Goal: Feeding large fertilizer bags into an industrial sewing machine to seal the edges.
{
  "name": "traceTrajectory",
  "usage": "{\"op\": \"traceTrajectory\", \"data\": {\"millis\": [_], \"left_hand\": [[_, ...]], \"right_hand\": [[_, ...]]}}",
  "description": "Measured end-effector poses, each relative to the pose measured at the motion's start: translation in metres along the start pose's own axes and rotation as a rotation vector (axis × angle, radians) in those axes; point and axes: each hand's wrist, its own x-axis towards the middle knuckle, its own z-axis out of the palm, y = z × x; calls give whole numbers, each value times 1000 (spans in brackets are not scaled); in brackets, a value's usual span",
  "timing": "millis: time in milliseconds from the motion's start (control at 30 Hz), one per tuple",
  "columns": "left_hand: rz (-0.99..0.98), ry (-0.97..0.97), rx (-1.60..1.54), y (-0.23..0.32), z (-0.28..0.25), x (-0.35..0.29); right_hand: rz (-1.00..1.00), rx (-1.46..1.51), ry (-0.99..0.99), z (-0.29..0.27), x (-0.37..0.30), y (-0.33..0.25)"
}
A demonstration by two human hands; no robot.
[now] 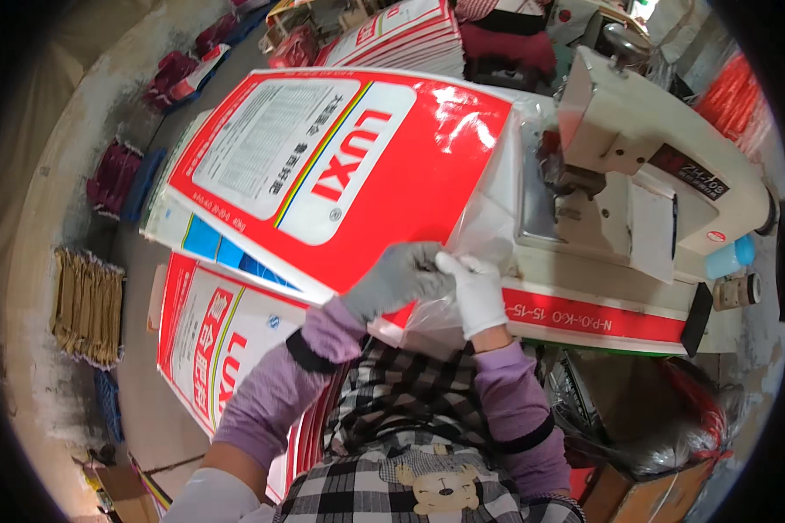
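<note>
Clear plastic film [488, 218] lies at the grip, gathered between the gloved left hand [401, 279] and the gloved right hand [478, 292]. Both hands have curled fingers, and the fingertips meet, pinching the film; the number of layers caught cannot be determined. The two-handed hold probably serves to control a thin, slippery material that a single hand would let slide.

Immediately beyond and left of the grip, the red-and-white bag [340, 166] lies flat, printed face up, its near corner close to the left hand; the film emerges along its right edge. This placement likely keeps film and bag within one short reach. Left of the grip, beneath that bag, are a blue-and-white bag [218, 248] and a second red-and-white bag [192, 349], presumably layered for easy access.

Right of and beyond the grip, a cream sewing machine [663, 157] stands on the surface [532, 264], apparently positioned so that its working end faces the bag edge. Farther beyond the grip, more bags [401, 39] are stacked.
</note>
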Motion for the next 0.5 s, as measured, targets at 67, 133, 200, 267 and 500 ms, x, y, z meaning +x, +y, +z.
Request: {"op": "traceTrajectory", "data": {"millis": [67, 133, 200, 267, 500], "left_hand": [[-73, 14, 4, 8, -10, -1], [-154, 54, 2, 7, -31, -5], [293, 97, -266, 5, -54, -11], [267, 211, -107, 8, -46, -26], [168, 220, -416, 4, -40, -31]], "right_hand": [[50, 148, 67, 9, -6, 3], [31, 48, 79, 11, -16, 3], [-82, -500, 91, -24, -8, 24], [-277, -698, 216, -36, -9, 43], [-139, -55, -30, 57, -19, -19]]}}
